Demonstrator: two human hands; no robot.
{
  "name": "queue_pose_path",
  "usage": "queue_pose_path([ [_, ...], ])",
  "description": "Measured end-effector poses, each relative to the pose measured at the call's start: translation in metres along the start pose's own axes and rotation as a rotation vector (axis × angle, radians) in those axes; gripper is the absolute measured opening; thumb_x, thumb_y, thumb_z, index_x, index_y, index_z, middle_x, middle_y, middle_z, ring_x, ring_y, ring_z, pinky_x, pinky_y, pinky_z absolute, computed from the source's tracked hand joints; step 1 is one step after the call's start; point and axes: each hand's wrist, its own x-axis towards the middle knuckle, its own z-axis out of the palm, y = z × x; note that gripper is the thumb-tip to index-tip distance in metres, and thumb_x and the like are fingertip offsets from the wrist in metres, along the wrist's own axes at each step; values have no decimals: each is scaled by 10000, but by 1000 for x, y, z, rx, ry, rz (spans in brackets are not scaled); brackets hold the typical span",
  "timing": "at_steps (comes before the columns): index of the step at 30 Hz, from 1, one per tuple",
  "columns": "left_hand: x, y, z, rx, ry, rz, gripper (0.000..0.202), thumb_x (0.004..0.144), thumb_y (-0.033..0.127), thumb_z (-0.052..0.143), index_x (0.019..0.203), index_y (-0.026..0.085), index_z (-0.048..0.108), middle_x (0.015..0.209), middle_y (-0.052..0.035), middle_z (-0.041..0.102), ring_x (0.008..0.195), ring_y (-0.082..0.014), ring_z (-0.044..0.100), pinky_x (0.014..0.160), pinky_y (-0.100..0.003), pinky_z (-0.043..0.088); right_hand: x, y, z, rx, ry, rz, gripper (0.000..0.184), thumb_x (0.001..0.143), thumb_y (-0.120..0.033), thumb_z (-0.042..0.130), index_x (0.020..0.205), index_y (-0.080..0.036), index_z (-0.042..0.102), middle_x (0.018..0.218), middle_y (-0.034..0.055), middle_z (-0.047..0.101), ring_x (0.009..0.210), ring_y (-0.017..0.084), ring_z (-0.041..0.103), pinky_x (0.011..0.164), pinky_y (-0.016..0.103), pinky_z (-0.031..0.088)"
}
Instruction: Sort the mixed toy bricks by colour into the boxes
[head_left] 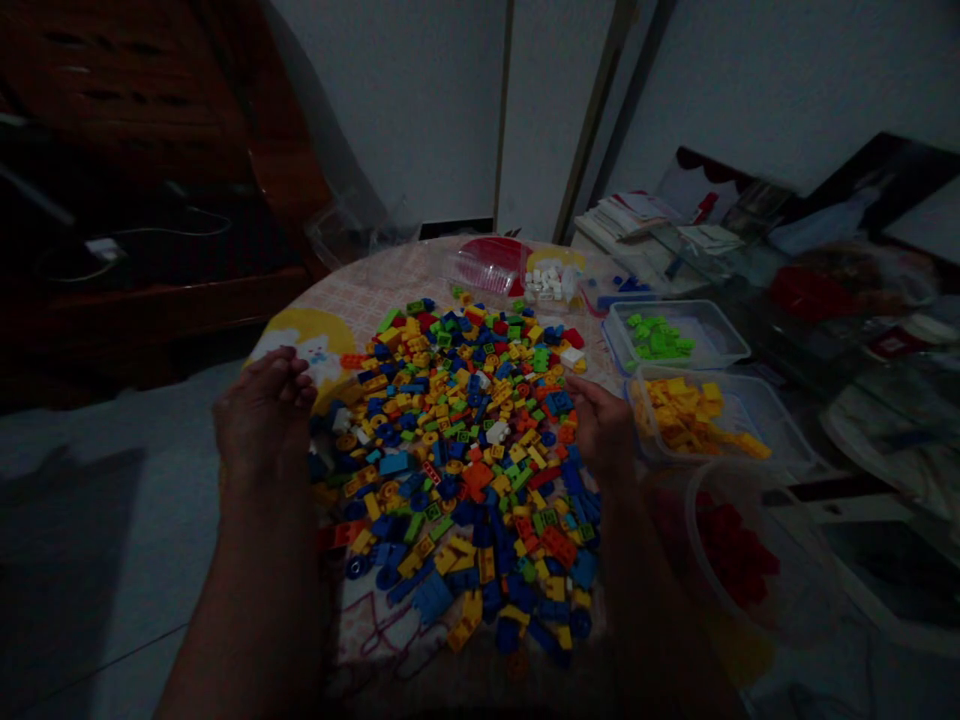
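Observation:
A large heap of mixed toy building bricks in blue, yellow, green, orange, red and white covers the round table. At the heap's left edge my left hand is raised with its fingers curled in; whatever they may hold is hidden. My right hand is over the right edge of the heap, thumb and fingers pinched together. A white brick shows just beyond those fingertips, but the dim light does not reveal whether they grip it.
Along the right stand clear tubs: one with green bricks, one with yellow bricks, and a round tub with red bricks. White bricks and blue bricks sit at the back. A cluttered glass surface adjoins the right side.

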Motion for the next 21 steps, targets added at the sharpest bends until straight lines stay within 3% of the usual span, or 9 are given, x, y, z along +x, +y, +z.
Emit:
queue_pose_path([
  [6,-1,1,2,-10,17,-6,184,717,13,587,880,76,644,693,-25,634,532,-68,537,474,-155,405,-12,-19,11,108,-532,-42,265,841,-245,572,980,-223,797,924,23,789,850,202,726,792,314,549],
  [8,-2,2,3,-9,25,-8,184,720,10,582,880,77,643,683,-21,632,528,-66,534,473,-155,400,-13,-20,10,84,-621,-2,272,832,-238,562,955,-219,804,795,7,777,714,179,710,680,275,533],
  [11,-3,4,3,-7,23,-9,180,725,18,584,883,84,641,677,-16,628,529,-63,534,477,-151,402,-11,-19,6,33,-556,42,292,823,-247,556,970,-206,805,616,-8,713,554,155,643,559,245,478],
  [14,-5,3,0,-3,11,-6,176,731,23,581,884,86,639,680,-17,626,526,-60,529,473,-152,395,-9,-18,3,25,-478,38,300,825,-267,556,979,-192,802,573,-5,686,540,155,630,544,244,464],
  [17,-5,3,1,6,4,-3,163,720,38,598,871,90,631,678,-15,616,531,-59,526,478,-155,391,-11,-17,5,106,-559,48,324,831,-285,538,1009,-192,793,654,2,725,577,156,655,551,243,477],
  [19,-7,7,9,15,-67,44,165,696,85,651,860,92,637,678,-21,615,553,-67,538,493,-165,401,-12,-15,6,88,-603,54,333,829,-281,529,1017,-199,791,647,-1,725,567,157,652,543,242,471],
  [21,-16,16,21,33,-221,140,171,656,160,719,804,103,655,665,-33,611,573,-86,551,498,-185,412,-11,-14,5,-42,-560,42,322,822,-259,526,991,-207,796,609,-2,709,558,163,641,538,242,450],
])
